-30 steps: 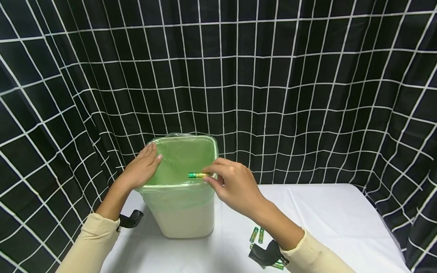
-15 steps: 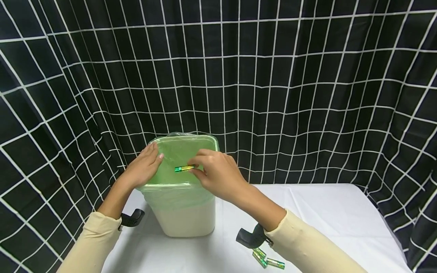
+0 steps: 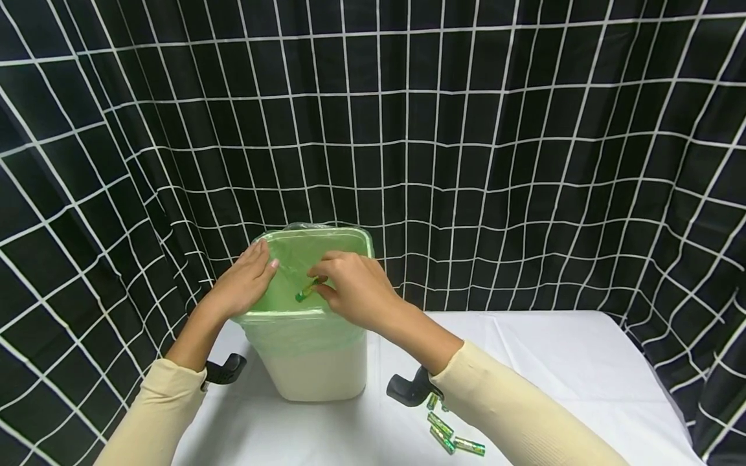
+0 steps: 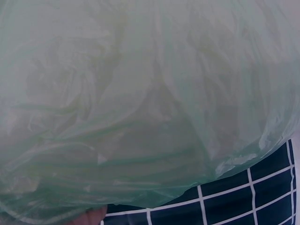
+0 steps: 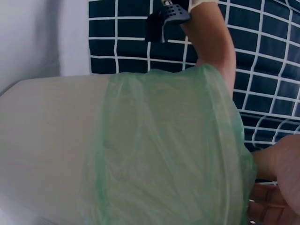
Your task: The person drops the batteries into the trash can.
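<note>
In the head view my right hand (image 3: 355, 288) pinches a green and yellow battery (image 3: 305, 293) between thumb and fingers, over the mouth of a white bin (image 3: 320, 382). The battery slants, its free end lower and toward the left. A thin green bin liner (image 3: 303, 340) is folded down over the bin's rim. My left hand (image 3: 245, 281) rests on the left side of that rim, fingers straight. In the left wrist view the liner (image 4: 140, 117) fills most of the picture. The right wrist view shows the bin wall (image 5: 51, 140) side-on, with my right hand (image 5: 281, 164) at the edge.
Several more batteries (image 3: 440, 424) lie on the white tablecloth (image 3: 542, 362), right of the bin and beside my right forearm. A black curtain with white grid lines (image 3: 437, 162) stands behind and on both sides.
My right hand has carried the battery leftward from the bin's right rim to over its mouth. The battery has turned from level to slanting downward. My left hand stays on the rim.
</note>
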A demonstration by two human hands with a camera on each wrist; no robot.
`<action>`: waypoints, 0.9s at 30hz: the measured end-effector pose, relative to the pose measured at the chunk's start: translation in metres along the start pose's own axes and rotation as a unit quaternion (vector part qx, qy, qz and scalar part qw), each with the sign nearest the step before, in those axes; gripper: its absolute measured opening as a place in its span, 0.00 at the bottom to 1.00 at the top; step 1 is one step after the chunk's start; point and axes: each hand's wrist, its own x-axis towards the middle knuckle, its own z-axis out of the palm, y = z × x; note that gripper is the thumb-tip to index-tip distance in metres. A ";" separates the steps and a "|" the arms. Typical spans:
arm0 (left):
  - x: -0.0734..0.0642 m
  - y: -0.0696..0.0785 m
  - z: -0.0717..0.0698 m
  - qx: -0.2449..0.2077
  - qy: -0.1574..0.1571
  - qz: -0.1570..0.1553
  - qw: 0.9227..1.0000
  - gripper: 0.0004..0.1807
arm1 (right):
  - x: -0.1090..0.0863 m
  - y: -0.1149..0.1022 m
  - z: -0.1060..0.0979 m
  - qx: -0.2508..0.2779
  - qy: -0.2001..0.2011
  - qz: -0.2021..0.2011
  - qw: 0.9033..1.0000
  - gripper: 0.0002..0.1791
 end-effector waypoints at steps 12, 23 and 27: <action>0.001 0.002 -0.003 0.006 0.000 0.004 1.000 0.35 | -0.010 0.006 -0.006 -0.007 0.028 -0.005 1.000 0.05; 0.001 0.003 -0.002 0.007 -0.003 0.002 1.000 0.35 | -0.046 0.011 -0.025 0.029 0.105 -0.017 0.994 0.04; 0.000 0.001 0.000 0.007 -0.005 -0.001 1.000 0.35 | -0.061 0.014 -0.028 0.045 0.119 -0.016 0.992 0.03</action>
